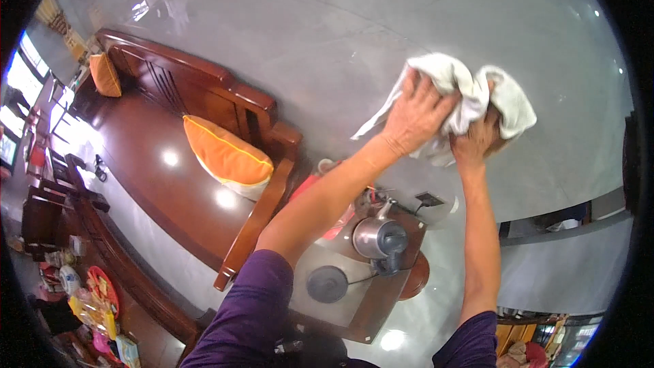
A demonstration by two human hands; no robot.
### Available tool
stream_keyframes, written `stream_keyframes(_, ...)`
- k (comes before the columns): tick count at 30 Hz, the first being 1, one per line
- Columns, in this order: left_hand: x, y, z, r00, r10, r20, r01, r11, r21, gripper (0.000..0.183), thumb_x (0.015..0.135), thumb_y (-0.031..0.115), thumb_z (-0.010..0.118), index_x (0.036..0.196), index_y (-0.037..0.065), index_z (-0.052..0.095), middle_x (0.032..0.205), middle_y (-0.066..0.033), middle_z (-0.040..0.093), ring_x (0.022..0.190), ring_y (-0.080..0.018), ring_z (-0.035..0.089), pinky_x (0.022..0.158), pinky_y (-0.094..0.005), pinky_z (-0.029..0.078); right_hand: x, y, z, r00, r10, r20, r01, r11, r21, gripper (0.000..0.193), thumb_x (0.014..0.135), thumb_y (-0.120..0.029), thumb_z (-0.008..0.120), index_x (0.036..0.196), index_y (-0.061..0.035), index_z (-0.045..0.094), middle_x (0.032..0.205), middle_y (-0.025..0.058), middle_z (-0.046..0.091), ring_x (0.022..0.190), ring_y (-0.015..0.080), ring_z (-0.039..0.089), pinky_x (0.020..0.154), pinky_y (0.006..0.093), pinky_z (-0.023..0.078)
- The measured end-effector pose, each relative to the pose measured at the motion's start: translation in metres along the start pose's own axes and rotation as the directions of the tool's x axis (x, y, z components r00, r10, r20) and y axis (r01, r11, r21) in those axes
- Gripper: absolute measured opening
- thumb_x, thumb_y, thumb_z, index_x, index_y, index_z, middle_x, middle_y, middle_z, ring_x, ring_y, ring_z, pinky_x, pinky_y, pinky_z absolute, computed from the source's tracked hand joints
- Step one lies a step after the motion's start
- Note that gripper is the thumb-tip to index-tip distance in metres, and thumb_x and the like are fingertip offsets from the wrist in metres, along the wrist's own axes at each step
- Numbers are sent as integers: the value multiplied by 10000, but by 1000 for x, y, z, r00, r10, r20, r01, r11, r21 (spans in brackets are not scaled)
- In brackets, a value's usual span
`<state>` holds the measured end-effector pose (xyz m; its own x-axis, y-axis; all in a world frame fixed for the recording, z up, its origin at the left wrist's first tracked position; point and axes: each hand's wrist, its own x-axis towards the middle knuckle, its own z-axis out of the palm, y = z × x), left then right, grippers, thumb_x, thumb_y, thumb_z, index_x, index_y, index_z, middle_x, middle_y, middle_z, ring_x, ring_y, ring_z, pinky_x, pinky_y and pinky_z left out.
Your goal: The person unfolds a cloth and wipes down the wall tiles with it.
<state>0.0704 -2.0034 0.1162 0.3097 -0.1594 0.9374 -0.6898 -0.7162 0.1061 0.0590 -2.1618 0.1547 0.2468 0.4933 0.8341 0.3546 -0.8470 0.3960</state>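
A bunched white towel (455, 85) lies against the glossy grey wall (327, 20) at the upper right, one corner trailing down to the left. My left hand (421, 114) presses on its left part, fingers bent over the fabric. Close beside it, my right hand (479, 138) grips the lower middle of the towel, with folds hiding some of its fingers. Both arms are stretched up and forward.
Below my arms stands a small side table (368, 317) with a steel kettle (373, 237) and a round dark kettle base (327, 284). A wooden bench (157, 136) with an orange cushion (225, 153) runs along the left. A wall socket (430, 200) has a black plug in it.
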Motion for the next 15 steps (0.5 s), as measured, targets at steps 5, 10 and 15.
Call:
stream_keyframes(5,-67,-88,-42,863,-449,-232,472,880,51,913,662,214,775,1419,-50,338,1344,-289,448,1268,-476,413,1112,-523,301,65,-104,91,969,-123,213,12,889,458,751,792,-147,666,1489,-98,391,1213,118,631,929,285,648,835,359,510)
stream_keyframes(10,-170,-142,-47,638,-770,28,754,631,184,867,706,270,778,1324,-179,368,1279,-359,465,1188,-482,442,1062,-481,343,66,-218,161,985,-135,111,-29,500,865,443,833,-125,631,1270,-116,565,1073,77,647,897,231,620,841,341,497)
stream_keyframes(15,-214,-136,-22,661,-732,165,738,674,29,843,707,252,805,1330,-125,380,1285,-298,453,1220,-470,425,1065,-460,344,1,-206,182,942,-261,211,-145,250,957,392,949,-89,410,1335,-72,472,1330,98,517,1237,221,482,1076,353,372)
